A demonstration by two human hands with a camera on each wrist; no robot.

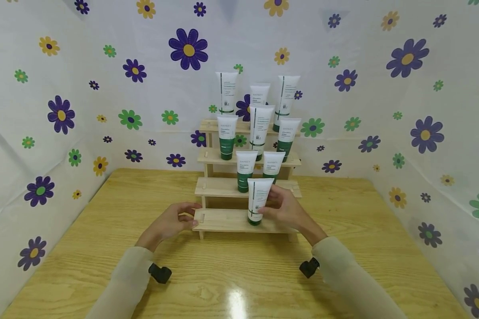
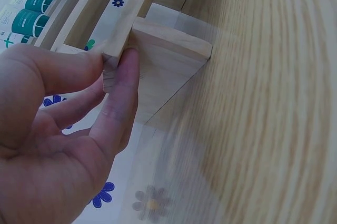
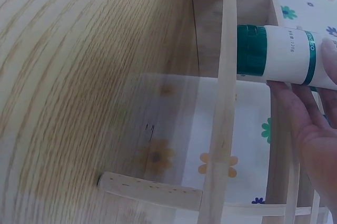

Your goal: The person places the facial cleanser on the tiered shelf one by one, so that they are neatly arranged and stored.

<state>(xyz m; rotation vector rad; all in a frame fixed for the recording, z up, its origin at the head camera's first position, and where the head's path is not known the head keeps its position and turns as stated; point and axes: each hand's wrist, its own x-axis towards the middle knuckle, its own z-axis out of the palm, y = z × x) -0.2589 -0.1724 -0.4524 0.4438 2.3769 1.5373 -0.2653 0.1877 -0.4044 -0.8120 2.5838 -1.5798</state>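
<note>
A tiered wooden display rack (image 1: pixel 223 220) stands on the table, with white-and-green squeeze tubes upright on its shelves. My right hand (image 1: pixel 285 208) grips one white tube (image 1: pixel 258 197) with a green cap, thumb in front and fingers behind. That tube is upright at the lowest shelf; in the right wrist view its green cap (image 3: pixel 251 50) meets the board. At the rack's left end my left hand (image 1: pixel 174 221) pinches the end of the lowest shelf (image 2: pixel 124 37) between thumb and fingers. Two tubes, one of them a shorter tube (image 1: pixel 245 170), stand on the tier just above.
Higher tiers hold several more tubes, such as a tall tube (image 1: pixel 261 128) in the middle and another tall tube (image 1: pixel 286 99) at the top right. A flower-patterned sheet (image 1: pixel 151 93) hangs behind and beside the wooden table (image 1: pixel 143 195).
</note>
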